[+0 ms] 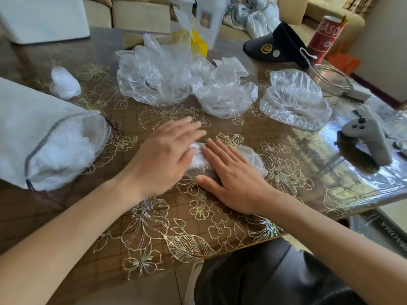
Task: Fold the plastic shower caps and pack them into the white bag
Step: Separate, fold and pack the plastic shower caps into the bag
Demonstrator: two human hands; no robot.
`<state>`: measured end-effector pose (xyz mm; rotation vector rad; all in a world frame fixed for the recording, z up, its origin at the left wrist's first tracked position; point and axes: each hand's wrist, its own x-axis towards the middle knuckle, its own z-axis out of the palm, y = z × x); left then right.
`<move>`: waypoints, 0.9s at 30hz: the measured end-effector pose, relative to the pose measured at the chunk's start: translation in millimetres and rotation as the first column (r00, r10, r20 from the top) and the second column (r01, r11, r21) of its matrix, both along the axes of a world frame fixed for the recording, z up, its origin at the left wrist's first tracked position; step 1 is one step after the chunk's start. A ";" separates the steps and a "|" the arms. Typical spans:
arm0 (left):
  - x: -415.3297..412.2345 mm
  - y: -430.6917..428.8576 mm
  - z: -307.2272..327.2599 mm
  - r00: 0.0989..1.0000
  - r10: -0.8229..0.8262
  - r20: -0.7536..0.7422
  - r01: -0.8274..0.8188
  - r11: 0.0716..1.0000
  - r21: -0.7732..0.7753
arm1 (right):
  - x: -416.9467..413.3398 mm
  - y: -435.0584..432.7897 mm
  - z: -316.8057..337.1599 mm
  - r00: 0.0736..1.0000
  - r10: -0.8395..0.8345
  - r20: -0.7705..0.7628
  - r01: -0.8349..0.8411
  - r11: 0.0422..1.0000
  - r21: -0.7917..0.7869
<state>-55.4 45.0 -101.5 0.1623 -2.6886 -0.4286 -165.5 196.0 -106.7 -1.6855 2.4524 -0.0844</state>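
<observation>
Shower cap point(253, 160), folded, runs left-right under my left hand point(163, 159) and right hand point(233, 179), fingers straight and flat. Palms hide its middle.

Your left hand point(163, 159): palm down, fingers straight, slightly blurred | your right hand point(233, 179): palm down, fingers straight, thumb out sideways | hands just beside each other | your forearms: bare, angled inward

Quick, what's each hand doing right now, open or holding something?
Left hand: open, fingers straight over the folded shower cap.
Right hand: open, pressing that cap flat.
</observation>
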 end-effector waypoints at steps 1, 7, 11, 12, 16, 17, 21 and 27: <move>-1.4 1.3 -1.2 0.995 -0.030 0.090 0.029 1.000 0.013 | 0.6 -0.5 -0.2 1.000 -0.001 0.002 0.001 1.000 -0.011; 5.9 -6.6 -20.1 0.881 -0.005 0.474 0.030 0.999 -0.046 | -0.5 6.7 1.7 1.000 -0.025 -0.015 0.024 1.000 -0.018; 5.8 -8.5 -20.9 0.854 -0.009 0.520 0.053 0.996 -0.071 | -9.9 24.8 -0.2 0.993 -0.108 -0.044 0.109 0.994 0.010; 5.9 -9.3 -20.2 0.850 -0.016 0.526 0.054 0.997 -0.057 | -13.1 28.8 -1.1 0.992 -0.129 -0.017 0.129 0.992 0.013; 10.8 -4.6 -10.9 0.936 -0.027 0.351 -0.040 0.983 0.181 | -18.4 34.2 -2.8 0.989 -0.136 0.052 0.135 0.990 0.036; 12.5 -1.6 -6.4 0.959 0.036 0.281 -0.099 0.972 0.213 | -17.6 32.4 -1.0 0.987 -0.144 0.072 0.144 0.990 0.008; 6.7 1.5 -1.7 0.891 0.316 0.326 -0.328 0.945 -0.020 | -20.2 24.0 16.5 0.946 -0.248 0.211 0.298 0.920 -0.255; 6.8 -1.0 4.9 0.990 0.102 0.097 -0.134 0.901 0.412 | -32.1 2.1 41.1 0.934 -0.225 0.278 0.313 0.891 -0.331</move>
